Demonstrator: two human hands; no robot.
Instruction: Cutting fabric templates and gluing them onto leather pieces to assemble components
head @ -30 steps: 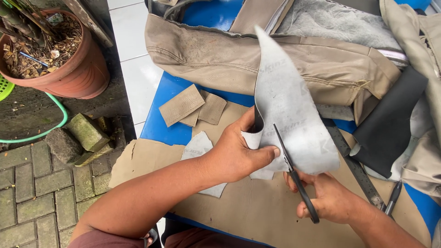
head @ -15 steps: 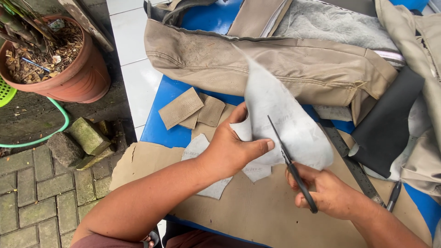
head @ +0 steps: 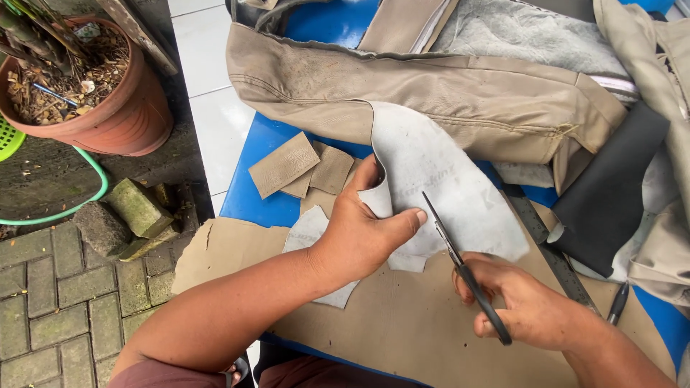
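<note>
My left hand (head: 363, 233) pinches the near edge of a grey sheet of leather-like material (head: 445, 183), which lies tilted over the brown cardboard (head: 402, 323) on the blue table (head: 255, 172). My right hand (head: 528, 302) grips black-handled scissors (head: 460, 262); their blades point up and left, into the sheet beside my left thumb. Small tan cut pieces (head: 298, 165) lie just beyond my left hand.
A tan upholstery cover (head: 431, 93) stretches across the far side of the table. A black sheet (head: 611, 190), a metal ruler (head: 550, 248) and a pen (head: 618, 302) lie at the right. A terracotta plant pot (head: 93, 93), a green hose (head: 65, 208) and bricks (head: 133, 212) are on the ground at left.
The grey sheet, held upright before, has dropped flatter toward the table. My left hand shifted its grip lower, and the scissors moved along the sheet's edge.
</note>
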